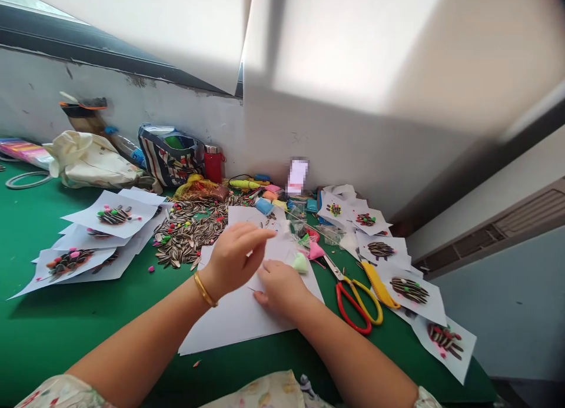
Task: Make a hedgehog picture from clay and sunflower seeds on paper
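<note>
My left hand (238,258), with a gold bracelet (205,289) at its wrist, is raised over the white paper sheets (220,325). Its forefinger stretches to the right and its thumb stands apart below, with nothing visible between them. My right hand (285,290) rests low on the paper, thumb and forefinger apart; some of its fingertips are hidden. A short thin dark line shows at the right thumb, too small to identify. Just beyond the right hand lie lumps of pale green clay (300,263) and pink clay (316,251).
Loose striped sunflower seeds (185,234) are heaped behind the paper. Scissors (353,299) and a yellow utility knife (380,285) lie at right. Seed-decorated sheets overlap at left (112,216) and right (417,296). A red bottle (213,163) and a striped bag (170,158) stand against the wall.
</note>
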Demonstrator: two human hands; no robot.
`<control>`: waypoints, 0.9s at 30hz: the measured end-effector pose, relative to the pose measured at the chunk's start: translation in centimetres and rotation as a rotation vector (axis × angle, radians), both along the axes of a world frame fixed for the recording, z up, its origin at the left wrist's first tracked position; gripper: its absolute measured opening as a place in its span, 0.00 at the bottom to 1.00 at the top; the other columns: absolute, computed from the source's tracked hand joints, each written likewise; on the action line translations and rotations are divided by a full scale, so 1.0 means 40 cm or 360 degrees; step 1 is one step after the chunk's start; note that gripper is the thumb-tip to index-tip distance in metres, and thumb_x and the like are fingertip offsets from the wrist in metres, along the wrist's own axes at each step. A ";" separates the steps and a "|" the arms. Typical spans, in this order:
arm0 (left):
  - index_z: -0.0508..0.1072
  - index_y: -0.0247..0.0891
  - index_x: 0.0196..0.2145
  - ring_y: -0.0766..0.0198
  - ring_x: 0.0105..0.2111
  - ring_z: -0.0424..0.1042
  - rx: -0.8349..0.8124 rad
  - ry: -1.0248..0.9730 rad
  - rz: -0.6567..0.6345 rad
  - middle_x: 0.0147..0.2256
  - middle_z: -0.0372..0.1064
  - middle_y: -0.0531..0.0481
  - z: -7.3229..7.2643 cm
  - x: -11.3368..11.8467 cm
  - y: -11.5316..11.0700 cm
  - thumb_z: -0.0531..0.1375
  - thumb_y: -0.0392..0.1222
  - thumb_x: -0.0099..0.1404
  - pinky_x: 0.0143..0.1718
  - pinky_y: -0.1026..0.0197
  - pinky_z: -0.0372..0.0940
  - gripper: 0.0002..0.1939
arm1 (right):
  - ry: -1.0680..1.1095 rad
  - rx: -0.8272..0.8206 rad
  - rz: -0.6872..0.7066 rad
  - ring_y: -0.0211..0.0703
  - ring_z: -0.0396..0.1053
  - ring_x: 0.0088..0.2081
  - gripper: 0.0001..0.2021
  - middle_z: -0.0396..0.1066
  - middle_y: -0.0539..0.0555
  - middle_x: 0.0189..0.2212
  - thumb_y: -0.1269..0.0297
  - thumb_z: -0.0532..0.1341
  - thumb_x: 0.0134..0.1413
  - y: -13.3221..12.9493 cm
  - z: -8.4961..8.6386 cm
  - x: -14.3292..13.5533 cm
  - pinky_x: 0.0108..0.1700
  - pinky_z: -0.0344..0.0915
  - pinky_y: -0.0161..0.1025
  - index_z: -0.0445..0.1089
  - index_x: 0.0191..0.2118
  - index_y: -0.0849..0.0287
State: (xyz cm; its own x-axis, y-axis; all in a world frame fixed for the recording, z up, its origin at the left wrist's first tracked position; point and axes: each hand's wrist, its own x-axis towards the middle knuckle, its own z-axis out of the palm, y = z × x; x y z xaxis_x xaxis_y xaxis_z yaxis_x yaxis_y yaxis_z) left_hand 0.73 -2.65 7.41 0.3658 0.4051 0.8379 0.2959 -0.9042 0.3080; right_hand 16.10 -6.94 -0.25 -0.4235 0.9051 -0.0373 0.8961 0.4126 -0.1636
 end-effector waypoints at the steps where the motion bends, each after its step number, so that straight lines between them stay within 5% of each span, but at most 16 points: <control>1: 0.74 0.41 0.46 0.62 0.33 0.72 -0.0119 -0.0035 0.0091 0.31 0.73 0.49 -0.032 -0.005 0.025 0.55 0.31 0.66 0.38 0.57 0.70 0.14 | -0.0019 0.0009 0.0000 0.53 0.67 0.46 0.14 0.71 0.62 0.44 0.57 0.62 0.55 -0.001 -0.004 -0.004 0.48 0.64 0.45 0.72 0.43 0.62; 5: 0.74 0.38 0.44 0.63 0.35 0.73 -0.0468 -0.0147 0.0340 0.34 0.74 0.49 -0.174 -0.044 0.065 0.55 0.35 0.68 0.40 0.59 0.69 0.10 | -0.0080 0.0064 0.0059 0.53 0.68 0.47 0.09 0.72 0.62 0.43 0.68 0.58 0.56 0.002 -0.021 -0.016 0.47 0.65 0.44 0.74 0.40 0.63; 7: 0.73 0.38 0.45 0.63 0.34 0.73 -0.0552 -0.0157 0.0346 0.33 0.73 0.50 -0.214 -0.057 0.069 0.55 0.35 0.69 0.40 0.60 0.68 0.10 | -0.0076 0.0090 0.0068 0.52 0.69 0.47 0.10 0.73 0.62 0.42 0.71 0.57 0.55 0.004 -0.024 -0.018 0.47 0.64 0.43 0.74 0.40 0.63; 13: 0.71 0.40 0.48 0.57 0.44 0.71 -0.0245 -0.0179 0.0349 0.40 0.72 0.46 -0.214 -0.081 0.068 0.55 0.36 0.68 0.50 0.51 0.66 0.12 | 0.0158 0.0109 -0.0164 0.47 0.71 0.38 0.10 0.75 0.57 0.34 0.74 0.55 0.56 0.026 -0.023 0.014 0.39 0.63 0.38 0.74 0.37 0.59; 16: 0.70 0.41 0.52 0.53 0.52 0.66 -0.0008 -0.0385 0.0446 0.47 0.68 0.43 -0.207 -0.097 0.070 0.56 0.41 0.68 0.60 0.43 0.57 0.15 | 0.0624 0.0239 -0.0328 0.46 0.72 0.40 0.12 0.76 0.56 0.37 0.73 0.54 0.57 0.046 -0.027 0.056 0.43 0.63 0.40 0.74 0.41 0.58; 18: 0.67 0.42 0.55 0.51 0.57 0.62 -0.0081 -0.0578 0.0499 0.53 0.64 0.41 -0.210 -0.100 0.077 0.57 0.48 0.68 0.63 0.42 0.53 0.20 | 0.1130 0.0281 -0.0468 0.47 0.71 0.43 0.11 0.76 0.56 0.41 0.68 0.56 0.59 0.060 -0.029 0.085 0.47 0.64 0.42 0.73 0.44 0.57; 20: 0.62 0.42 0.59 0.49 0.63 0.55 -0.0455 -0.0752 0.0498 0.60 0.57 0.40 -0.214 -0.092 0.087 0.58 0.54 0.67 0.64 0.43 0.51 0.26 | 0.1727 0.0138 -0.0579 0.48 0.71 0.44 0.12 0.75 0.56 0.43 0.61 0.58 0.59 0.071 -0.029 0.105 0.47 0.65 0.43 0.73 0.45 0.57; 22: 0.60 0.43 0.61 0.49 0.65 0.52 -0.1094 -0.0906 0.0388 0.64 0.52 0.40 -0.212 -0.074 0.096 0.61 0.57 0.64 0.64 0.45 0.52 0.32 | 0.2289 -0.0132 -0.0567 0.47 0.71 0.44 0.14 0.75 0.55 0.43 0.55 0.61 0.57 0.078 -0.026 0.113 0.46 0.67 0.43 0.72 0.46 0.56; 27: 0.71 0.37 0.51 0.47 0.51 0.71 -0.2653 -0.1055 -0.0392 0.52 0.70 0.37 -0.167 -0.019 0.101 0.63 0.60 0.60 0.45 0.52 0.70 0.29 | 0.2963 -0.0630 -0.0383 0.44 0.70 0.42 0.16 0.75 0.52 0.42 0.56 0.67 0.50 0.071 -0.011 0.102 0.44 0.68 0.41 0.74 0.46 0.52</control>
State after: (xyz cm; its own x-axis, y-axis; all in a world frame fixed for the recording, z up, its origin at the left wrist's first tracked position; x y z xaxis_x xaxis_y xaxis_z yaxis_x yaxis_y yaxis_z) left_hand -0.02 1.38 0.72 0.3513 0.8760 -0.3305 -0.3186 0.4438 0.8376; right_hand 20.18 -4.10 -0.68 -0.0515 0.9968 0.0604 -0.4714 0.0290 -0.8814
